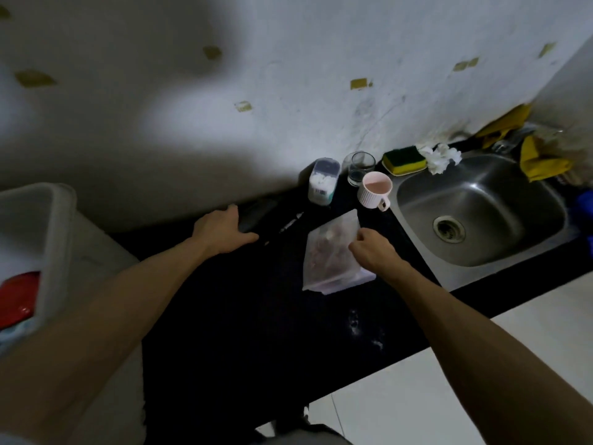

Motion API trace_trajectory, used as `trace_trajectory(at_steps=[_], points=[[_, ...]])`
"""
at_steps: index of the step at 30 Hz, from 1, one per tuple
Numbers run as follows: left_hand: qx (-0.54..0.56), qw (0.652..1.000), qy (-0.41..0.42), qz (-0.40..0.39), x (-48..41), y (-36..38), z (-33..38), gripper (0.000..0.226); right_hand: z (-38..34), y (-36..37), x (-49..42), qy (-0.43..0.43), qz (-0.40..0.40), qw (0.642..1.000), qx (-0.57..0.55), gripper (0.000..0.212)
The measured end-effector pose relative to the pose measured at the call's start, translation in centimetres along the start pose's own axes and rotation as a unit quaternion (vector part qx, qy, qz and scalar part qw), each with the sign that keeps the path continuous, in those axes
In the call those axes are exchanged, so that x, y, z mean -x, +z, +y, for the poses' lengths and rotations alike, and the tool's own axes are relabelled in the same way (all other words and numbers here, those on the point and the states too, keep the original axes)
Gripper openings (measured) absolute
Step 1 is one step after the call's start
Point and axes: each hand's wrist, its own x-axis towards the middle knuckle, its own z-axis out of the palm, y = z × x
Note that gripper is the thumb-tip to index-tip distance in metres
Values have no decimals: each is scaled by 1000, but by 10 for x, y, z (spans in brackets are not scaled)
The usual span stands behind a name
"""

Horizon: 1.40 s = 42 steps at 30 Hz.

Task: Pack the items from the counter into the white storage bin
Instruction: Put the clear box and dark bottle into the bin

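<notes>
The white storage bin [48, 226] stands at the far left with a red item [19, 300] inside. On the black counter [250, 316] lies a clear plastic bag [327, 252] with brownish contents. My right hand [373, 248] pinches the bag's right edge. My left hand [224, 231] reaches over a dark flat object [260, 211] near the wall, thumb spread and fingers around its near end. Behind stand a clear box of cotton swabs [322, 181], a glass [357, 167] and a pink ribbed mug [375, 189].
A steel sink [481, 210] fills the right side. A green-yellow sponge [404, 159] on a tray, crumpled white tissue [441, 157] and yellow cloths [539, 159] lie behind it. A thin dark utensil [288, 224] lies between my hands. White floor tiles show at bottom right.
</notes>
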Motion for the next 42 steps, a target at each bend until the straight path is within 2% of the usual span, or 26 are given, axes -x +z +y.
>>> trace_trajectory(at_steps=[3,6,10,14,19,22,25,32,37,42], points=[[23,999,-13,21,19,-22,-11,71,-19,-5,13,-33,23,999,10,7],[98,994,-22,45,40,-50,-29,67,-49,-7,25,-78,44,996,1,8],[159,980,-48,111,72,-89,-56,62,-97,-5,40,-147,79,986,11,11],[222,957,-86,168,102,-125,-83,52,-149,4,58,-211,104,972,-5,15],[290,925,-138,204,142,-155,-135,72,-218,26,87,-290,140,944,-71,23],[306,906,-169,239,171,-170,-164,64,-259,41,105,-325,149,930,-85,19],[326,884,-197,270,194,-176,-200,65,-296,60,121,-356,151,918,-87,21],[353,867,-236,263,247,-157,-275,59,-361,103,153,-393,187,894,-107,19],[339,875,-257,230,272,-137,-307,65,-387,111,166,-416,215,878,-102,16],[282,892,-300,188,284,-115,-322,50,-404,136,179,-441,180,874,-94,15]])
